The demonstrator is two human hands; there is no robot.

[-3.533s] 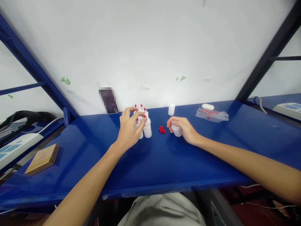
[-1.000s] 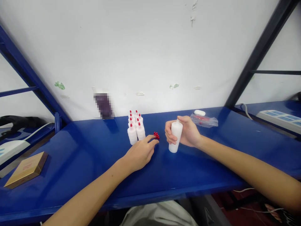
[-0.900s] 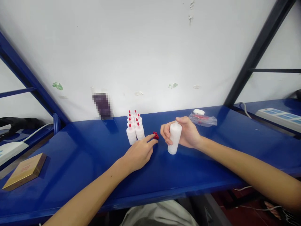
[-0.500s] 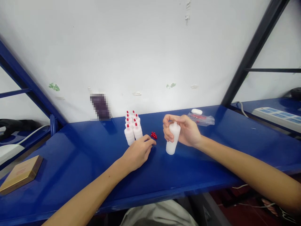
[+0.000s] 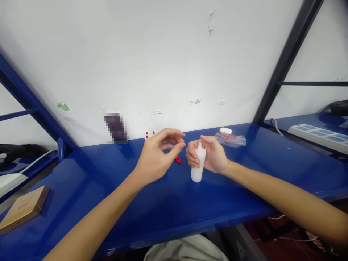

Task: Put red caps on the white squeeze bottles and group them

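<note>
My right hand (image 5: 214, 154) is wrapped around a white squeeze bottle (image 5: 197, 174), which stands nearly upright with its bare pointed nozzle showing between thumb and fingers. My left hand (image 5: 156, 156) is raised just left of that bottle, its thumb and fingertips pinched on a small red cap (image 5: 185, 145) that shows only in part. Beyond the left hand lies a small cluster of loose red caps (image 5: 177, 160), partly covered by it. Red-tipped white bottles (image 5: 149, 136) stand farther back, mostly hidden by the left hand.
A clear plastic bag (image 5: 231, 140) with red pieces lies at the back right, beside a white rounded object (image 5: 225, 130). A gold box (image 5: 24, 208) rests at the left on the blue table (image 5: 108, 206). A pixelated dark rectangle (image 5: 116, 127) is at the wall.
My left hand has lifted from beside the red caps and moved toward the held bottle with a cap in its fingertips. The right hand has stayed around the bottle, its thumb now off the nozzle.
</note>
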